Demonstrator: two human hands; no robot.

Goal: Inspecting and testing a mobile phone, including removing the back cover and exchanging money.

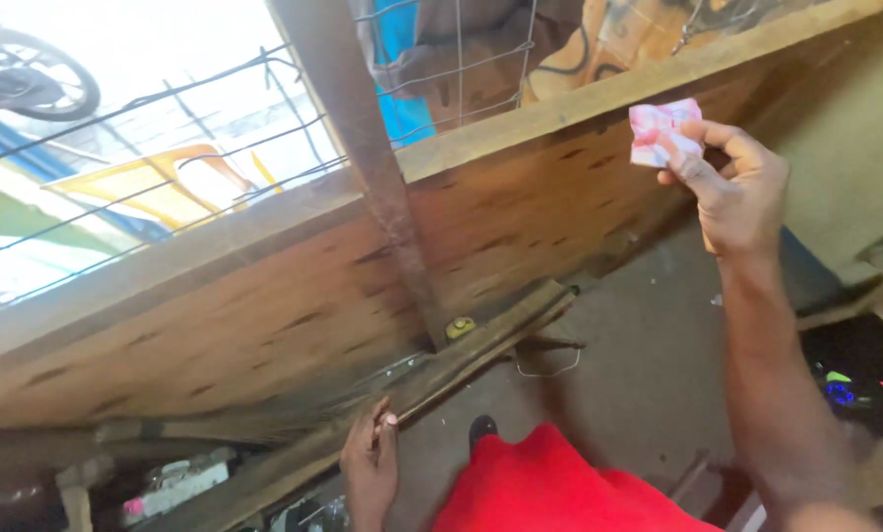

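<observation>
While raised near the top rail of the wooden wall [294, 296], right hand [737, 187] pinching crumpled pink-and-white paper [661, 131] between thumb and fingers, clear of any surface. Left hand [371, 463] low, fingers loosely curled, resting against slanted wooden plank [461, 360], grasping nothing. Paper not yet set down. No container visible; small yellow object [460, 326] beside metal post [373, 167].

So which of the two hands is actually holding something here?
The right hand, raised by the wooden wall, pinches a crumpled pink-and-white wrapper between its fingers. The left hand hangs low near the slanting plank, apparently empty.
</observation>
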